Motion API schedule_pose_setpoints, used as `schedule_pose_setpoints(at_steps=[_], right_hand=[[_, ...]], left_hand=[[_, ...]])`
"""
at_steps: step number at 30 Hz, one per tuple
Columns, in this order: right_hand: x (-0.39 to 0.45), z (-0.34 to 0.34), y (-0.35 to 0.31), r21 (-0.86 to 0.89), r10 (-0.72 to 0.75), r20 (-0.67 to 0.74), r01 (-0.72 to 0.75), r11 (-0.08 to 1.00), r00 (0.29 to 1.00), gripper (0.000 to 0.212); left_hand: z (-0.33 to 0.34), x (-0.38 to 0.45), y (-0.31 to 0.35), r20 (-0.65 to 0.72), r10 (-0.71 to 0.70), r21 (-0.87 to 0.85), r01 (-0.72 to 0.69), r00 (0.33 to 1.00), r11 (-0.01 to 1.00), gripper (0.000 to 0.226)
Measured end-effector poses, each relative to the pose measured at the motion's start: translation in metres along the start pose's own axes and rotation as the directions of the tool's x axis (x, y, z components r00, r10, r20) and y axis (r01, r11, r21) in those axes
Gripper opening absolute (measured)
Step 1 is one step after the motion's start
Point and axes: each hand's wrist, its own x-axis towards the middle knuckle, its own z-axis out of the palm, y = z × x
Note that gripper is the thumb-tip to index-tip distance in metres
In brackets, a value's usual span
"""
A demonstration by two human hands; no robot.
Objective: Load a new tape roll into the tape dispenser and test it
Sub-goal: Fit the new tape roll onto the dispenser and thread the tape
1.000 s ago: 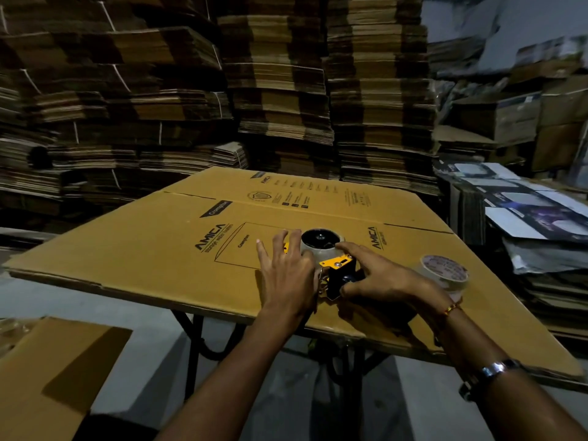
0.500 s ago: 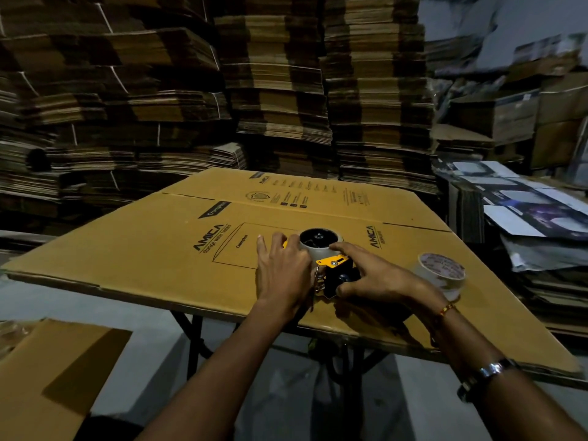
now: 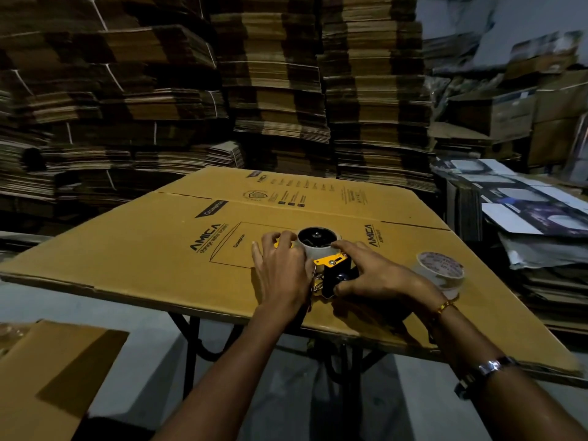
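Observation:
A yellow-and-black tape dispenser lies on its side on a flattened cardboard box. A pale tape roll sits on the dispenser's black hub. My left hand rests flat against the dispenser's left side, fingertips by the roll. My right hand grips the dispenser's black lower part, with its index finger stretched to the roll's edge. A second tape roll lies flat on the cardboard just right of my right wrist.
The cardboard lies over a black metal stand. Tall stacks of flattened cartons fill the background. Printed box sheets are piled to the right. Another cardboard sheet lies low at the left.
My left hand's fingers have curled a little closer around the roll. The dispenser and my right hand stay in place.

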Motion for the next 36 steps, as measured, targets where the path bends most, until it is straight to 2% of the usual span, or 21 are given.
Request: schedule_pose_setpoints(at_steps=[7, 10, 13, 16, 18, 21, 24, 26, 31, 36], right_hand=[[-0.001, 0.004, -0.002, -0.103, -0.055, -0.044, 0.050, 0.993, 0.998, 0.095], [-0.001, -0.003, -0.005, -0.123, -0.067, 0.079, 0.077, 0.989, 0.995, 0.089], [-0.004, -0.019, -0.012, -0.001, -0.021, 0.219, 0.022, 1.000, 0.976, 0.072], [0.001, -0.023, -0.020, 0.147, 0.007, 0.105, -0.022, 0.989, 0.994, 0.049], [0.008, -0.017, -0.022, 0.120, 0.017, -0.003, -0.017, 0.993, 1.000, 0.044], [0.014, -0.002, -0.024, 0.050, -0.002, -0.076, 0.006, 0.999, 0.997, 0.041], [0.013, 0.010, -0.025, -0.070, -0.049, -0.217, 0.034, 0.997, 0.975, 0.038], [0.012, 0.014, -0.026, -0.088, -0.059, -0.284, 0.035, 0.995, 0.957, 0.037], [0.010, 0.014, -0.029, -0.073, -0.045, -0.312, 0.024, 0.997, 0.949, 0.036], [0.012, 0.014, -0.025, -0.038, -0.016, -0.324, 0.004, 0.999, 0.946, 0.035]], left_hand=[[0.001, 0.001, -0.001, -0.008, -0.005, -0.044, 0.004, 1.000, 0.999, 0.024], [0.002, 0.000, -0.004, -0.017, 0.026, -0.044, -0.027, 1.000, 0.999, 0.023], [0.002, -0.001, -0.007, -0.032, 0.052, -0.032, -0.053, 0.998, 0.998, 0.025], [0.002, -0.003, -0.004, -0.038, 0.035, -0.010, -0.035, 0.999, 0.999, 0.024], [0.002, -0.005, -0.002, -0.056, 0.015, -0.011, -0.016, 0.998, 1.000, 0.021], [0.003, -0.006, -0.001, -0.053, -0.013, -0.040, 0.011, 0.999, 0.999, 0.018], [0.002, -0.007, 0.000, -0.042, -0.023, -0.070, 0.020, 0.999, 0.997, 0.018], [0.002, -0.007, 0.000, -0.035, -0.023, -0.097, 0.020, 0.999, 0.995, 0.016], [0.002, -0.006, -0.006, -0.045, 0.034, -0.186, -0.042, 0.998, 0.982, 0.009], [-0.001, 0.001, -0.013, 0.029, 0.097, -0.241, -0.087, 0.995, 0.967, 0.009]])
